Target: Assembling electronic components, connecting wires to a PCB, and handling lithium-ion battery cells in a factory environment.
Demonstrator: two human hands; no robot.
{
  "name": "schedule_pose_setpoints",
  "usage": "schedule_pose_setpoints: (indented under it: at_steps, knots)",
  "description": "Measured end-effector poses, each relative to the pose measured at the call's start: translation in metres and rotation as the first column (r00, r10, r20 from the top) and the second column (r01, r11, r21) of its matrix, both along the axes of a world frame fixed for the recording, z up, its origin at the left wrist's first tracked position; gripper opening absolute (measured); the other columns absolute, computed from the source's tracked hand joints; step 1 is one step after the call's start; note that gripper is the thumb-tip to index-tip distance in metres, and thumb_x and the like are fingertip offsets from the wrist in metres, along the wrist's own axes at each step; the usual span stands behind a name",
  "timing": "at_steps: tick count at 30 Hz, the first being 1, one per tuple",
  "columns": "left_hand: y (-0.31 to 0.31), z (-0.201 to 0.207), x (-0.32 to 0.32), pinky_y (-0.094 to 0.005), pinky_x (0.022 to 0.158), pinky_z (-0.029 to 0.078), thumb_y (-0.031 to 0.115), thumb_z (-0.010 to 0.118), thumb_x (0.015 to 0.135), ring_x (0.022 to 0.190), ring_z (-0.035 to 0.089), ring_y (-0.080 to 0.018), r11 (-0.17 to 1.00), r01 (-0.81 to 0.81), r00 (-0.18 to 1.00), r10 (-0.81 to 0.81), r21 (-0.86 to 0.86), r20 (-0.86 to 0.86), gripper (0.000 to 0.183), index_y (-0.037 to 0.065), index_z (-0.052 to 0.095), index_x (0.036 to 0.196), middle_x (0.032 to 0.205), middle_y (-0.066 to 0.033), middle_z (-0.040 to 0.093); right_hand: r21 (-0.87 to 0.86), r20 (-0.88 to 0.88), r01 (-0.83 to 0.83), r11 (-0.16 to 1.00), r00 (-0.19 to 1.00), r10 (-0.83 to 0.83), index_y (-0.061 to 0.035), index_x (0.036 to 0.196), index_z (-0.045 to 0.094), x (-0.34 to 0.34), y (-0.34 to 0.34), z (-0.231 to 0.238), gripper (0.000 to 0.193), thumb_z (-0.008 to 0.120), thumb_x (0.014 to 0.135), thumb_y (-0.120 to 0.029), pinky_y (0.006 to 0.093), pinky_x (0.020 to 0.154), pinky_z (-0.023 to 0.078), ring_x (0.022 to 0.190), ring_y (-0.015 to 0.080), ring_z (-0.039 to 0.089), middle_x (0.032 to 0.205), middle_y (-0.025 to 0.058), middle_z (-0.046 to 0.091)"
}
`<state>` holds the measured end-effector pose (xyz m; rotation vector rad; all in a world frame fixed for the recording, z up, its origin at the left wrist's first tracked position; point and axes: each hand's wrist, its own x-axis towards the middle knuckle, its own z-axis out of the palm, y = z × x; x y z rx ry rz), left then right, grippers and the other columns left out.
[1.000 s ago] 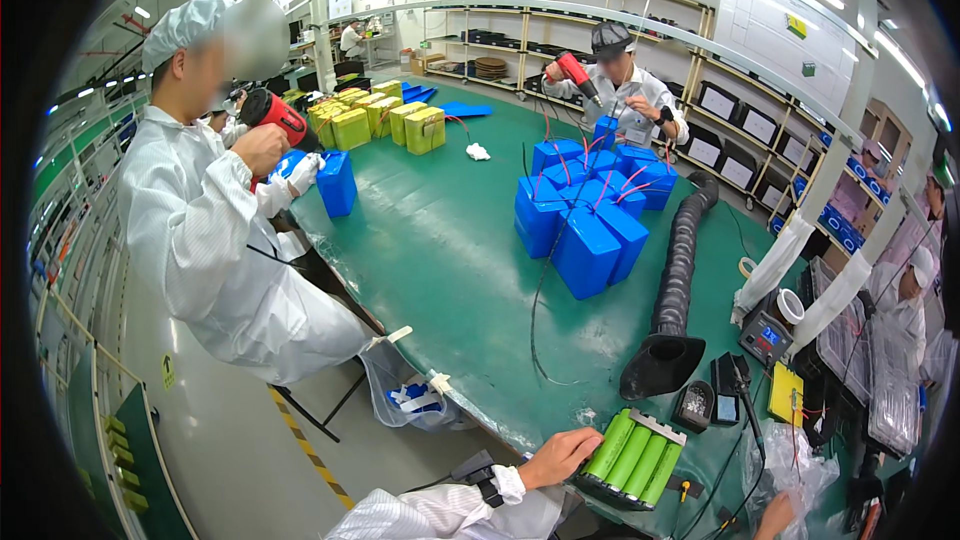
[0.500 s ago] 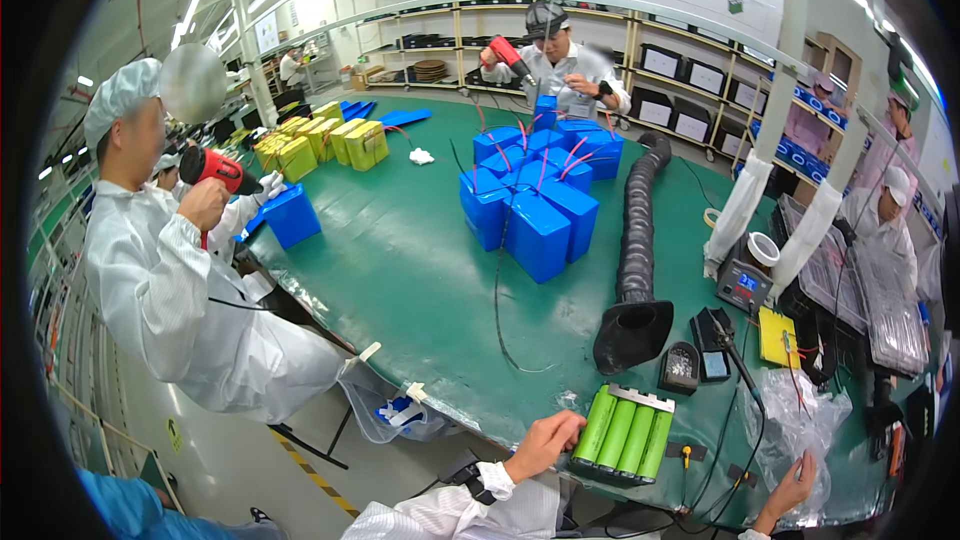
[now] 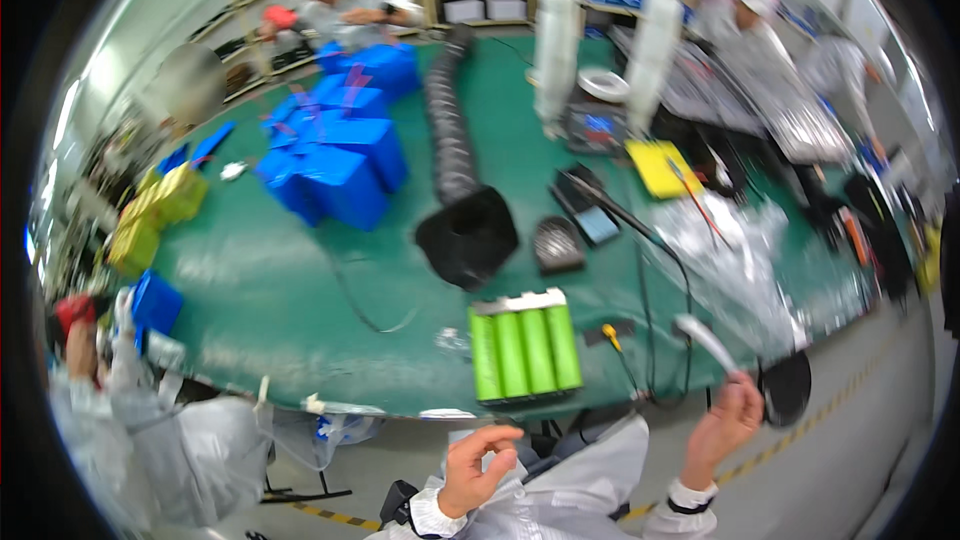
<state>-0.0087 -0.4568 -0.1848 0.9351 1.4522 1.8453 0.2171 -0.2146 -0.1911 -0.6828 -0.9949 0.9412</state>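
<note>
A battery pack of several green cylindrical cells, with a silvery strip along its far end, lies on the near edge of the green table. My left hand hovers just off the table edge, below the pack, holding nothing, its fingers loosely bent and thumb apart. Right of the pack, my right hand pinches a pale, narrow, slightly curved strip; blur hides its exact kind. A yellow-tipped cable lies between the pack and that hand.
Beyond the pack are a wide-mouthed black hose, a small dark tray, a soldering iron and a soldering station. Clear plastic bags lie right. Blue blocks stand left. Co-workers with red heat guns are around the table.
The view has swung right. My left hand has left the battery pack and drawn back off the table. My right hand has moved off the plastic bag and now holds the pale strip.
</note>
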Motion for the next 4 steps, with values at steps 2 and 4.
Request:
schedule_pose_setpoints:
  at_steps: [2,4]
  knots:
    - [0.0,0.01,0.009,-0.0291,0.071,0.053,0.005,0.065,0.092,0.073,0.062,-0.0164,0.997,0.077,0.99,-0.079,0.021,0.114,0.057,-0.006,0.043,0.144,0.084,-0.0096,0.063,0.049,0.126,-0.191,0.98,0.975,0.183,-0.0031,0.094,0.065,-0.028,-0.058,-0.009,0.003,0.065,0.092,-0.001,0.0276,0.085,0.052,0.095,0.019,0.064,0.106,0.0157,0.069]
    - [0.003,-0.011,0.016,-0.0309,0.079,0.052,0.014,0.078,0.087,0.084,0.063,-0.0166,0.976,0.205,0.933,-0.218,0.076,0.287,0.092,0.0,0.02,0.157,0.096,-0.0088,0.064,-0.082,0.249,-0.492,0.867,0.832,0.495,-0.0066,0.09,0.064,-0.032,-0.109,-0.025,0.002,0.066,0.092,-0.007,0.0335,0.086,0.054,0.1,0.0209,0.064,0.106,0.0193,0.068]
